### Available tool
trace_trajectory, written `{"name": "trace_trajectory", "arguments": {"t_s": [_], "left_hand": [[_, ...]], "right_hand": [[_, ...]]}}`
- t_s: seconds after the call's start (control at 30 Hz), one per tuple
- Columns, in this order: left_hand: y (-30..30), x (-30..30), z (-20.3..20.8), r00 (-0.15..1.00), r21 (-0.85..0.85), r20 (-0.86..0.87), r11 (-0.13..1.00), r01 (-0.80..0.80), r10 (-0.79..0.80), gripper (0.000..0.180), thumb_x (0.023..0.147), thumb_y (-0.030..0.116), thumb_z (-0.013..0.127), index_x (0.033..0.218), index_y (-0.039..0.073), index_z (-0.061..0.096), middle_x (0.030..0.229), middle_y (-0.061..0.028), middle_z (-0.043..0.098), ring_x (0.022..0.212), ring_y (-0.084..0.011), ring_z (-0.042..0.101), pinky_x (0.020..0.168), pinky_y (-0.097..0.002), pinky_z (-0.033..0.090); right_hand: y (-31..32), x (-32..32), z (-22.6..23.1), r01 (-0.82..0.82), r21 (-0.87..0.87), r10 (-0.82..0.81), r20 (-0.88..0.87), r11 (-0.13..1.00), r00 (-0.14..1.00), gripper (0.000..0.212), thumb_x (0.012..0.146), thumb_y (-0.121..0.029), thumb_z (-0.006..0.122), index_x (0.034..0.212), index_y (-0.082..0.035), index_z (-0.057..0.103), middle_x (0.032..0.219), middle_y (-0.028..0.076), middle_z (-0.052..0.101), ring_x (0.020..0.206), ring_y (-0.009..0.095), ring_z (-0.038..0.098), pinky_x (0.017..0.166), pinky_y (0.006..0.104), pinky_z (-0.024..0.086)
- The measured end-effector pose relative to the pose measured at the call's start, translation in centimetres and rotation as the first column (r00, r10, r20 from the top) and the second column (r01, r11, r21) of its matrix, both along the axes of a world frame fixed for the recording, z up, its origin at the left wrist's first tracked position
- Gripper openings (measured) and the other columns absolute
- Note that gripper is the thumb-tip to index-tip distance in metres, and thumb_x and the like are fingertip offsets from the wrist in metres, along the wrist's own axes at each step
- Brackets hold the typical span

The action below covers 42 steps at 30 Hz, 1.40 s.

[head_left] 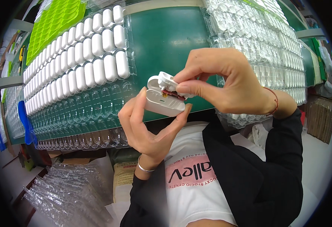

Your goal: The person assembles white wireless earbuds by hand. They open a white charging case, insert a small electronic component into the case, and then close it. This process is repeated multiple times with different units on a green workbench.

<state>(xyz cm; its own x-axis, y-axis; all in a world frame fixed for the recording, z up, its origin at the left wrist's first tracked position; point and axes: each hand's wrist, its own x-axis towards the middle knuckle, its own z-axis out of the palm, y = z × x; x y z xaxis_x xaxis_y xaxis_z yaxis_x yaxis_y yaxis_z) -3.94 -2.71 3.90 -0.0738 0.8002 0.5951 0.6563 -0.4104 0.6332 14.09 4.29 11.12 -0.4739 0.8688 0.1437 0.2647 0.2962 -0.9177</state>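
My left hand point(149, 130) grips a small white earbud charging case point(163, 103) from below, thumb and fingers at its two ends. The case's rounded lid point(153, 81) stands raised at its left end. Above the case, my right hand point(219, 81) pinches a white plastic insert point(166, 81) between thumb and fingertips. The insert is tilted and partly out of the case. Dark red and gold inner parts point(172, 94) show in the gap between insert and case. My right fingers cover the insert's right end.
A clear tray point(115, 89) with rows of white cases point(88, 73) lies on the green table point(166, 34) at left. A bright green tray point(56, 26) is behind it. Stacked clear trays point(256, 49) with small parts stand at right. Below left sits a pile of clear trays point(65, 195).
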Motion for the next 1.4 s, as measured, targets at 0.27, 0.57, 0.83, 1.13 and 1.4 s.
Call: {"name": "trace_trajectory", "arguments": {"t_s": [0.27, 0.57, 0.83, 1.13, 1.4], "left_hand": [[0.3, 0.3, 0.4, 0.999, 0.065, -0.045, 0.997, 0.028, -0.025, 0.075, 0.06, 0.016, 0.095, 0.122, -0.003, 0.057, 0.112, -0.0168, 0.061, 0.096, -0.0293, 0.062, 0.077, -0.038, 0.054], [0.2, 0.2, 0.2, 0.996, 0.084, -0.063, 0.994, 0.075, -0.07, 0.076, 0.059, 0.015, 0.095, 0.121, -0.004, 0.057, 0.112, -0.0186, 0.061, 0.097, -0.0307, 0.062, 0.079, -0.039, 0.053], [0.9, 0.8, 1.1, 0.993, 0.039, -0.048, 0.993, 0.111, -0.109, 0.074, 0.062, 0.009, 0.092, 0.126, -0.004, 0.057, 0.115, -0.018, 0.062, 0.1, -0.0309, 0.061, 0.084, -0.0391, 0.05], [0.9, 0.7, 0.2, 0.997, 0.092, -0.04, 0.993, 0.069, -0.065, 0.076, 0.06, 0.008, 0.092, 0.126, -0.004, 0.057, 0.117, -0.0188, 0.062, 0.101, -0.0309, 0.061, 0.084, -0.039, 0.05], [1.0, 0.8, 0.1, 0.995, 0.124, -0.07, 0.99, 0.074, -0.066, 0.076, 0.059, 0.007, 0.092, 0.125, -0.004, 0.057, 0.117, -0.0191, 0.061, 0.101, -0.0309, 0.061, 0.084, -0.0378, 0.051]], "right_hand": [[-0.5, -0.2, -0.7, -0.03, 0.176, 0.021, 0.058, 0.984, 0.998, 0.006, 0.079, -0.003, 0.073, 0.083, 0.0, 0.071, 0.074, 0.011, 0.065, 0.061, 0.023, 0.063, 0.055, 0.0308, 0.049], [-0.6, -0.2, -1.5, -0.046, 0.108, 0.043, 0.029, 0.993, 0.999, 0.006, 0.079, -0.004, 0.07, 0.083, 0.0, 0.07, 0.074, 0.012, 0.066, 0.063, 0.028, 0.064, 0.057, 0.0337, 0.049], [-0.7, -0.4, -1.8, 0.032, 0.113, -0.032, 0.004, 0.993, 0.999, 0.006, 0.079, -0.004, 0.07, 0.082, 0.0, 0.069, 0.075, 0.012, 0.067, 0.063, 0.025, 0.065, 0.058, 0.0326, 0.05], [-1.0, -0.5, -2.1, 0.018, 0.225, -0.031, 0.056, 0.974, 0.998, 0.006, 0.079, -0.004, 0.07, 0.083, 0.0, 0.069, 0.077, 0.013, 0.067, 0.066, 0.028, 0.065, 0.06, 0.034, 0.051], [-1.2, -0.4, -2.8, 0.017, 0.28, -0.024, 0.022, 0.96, 0.999, 0.006, 0.08, -0.005, 0.069, 0.085, -0.001, 0.069, 0.078, 0.013, 0.065, 0.069, 0.033, 0.064, 0.061, 0.0372, 0.05]]}}
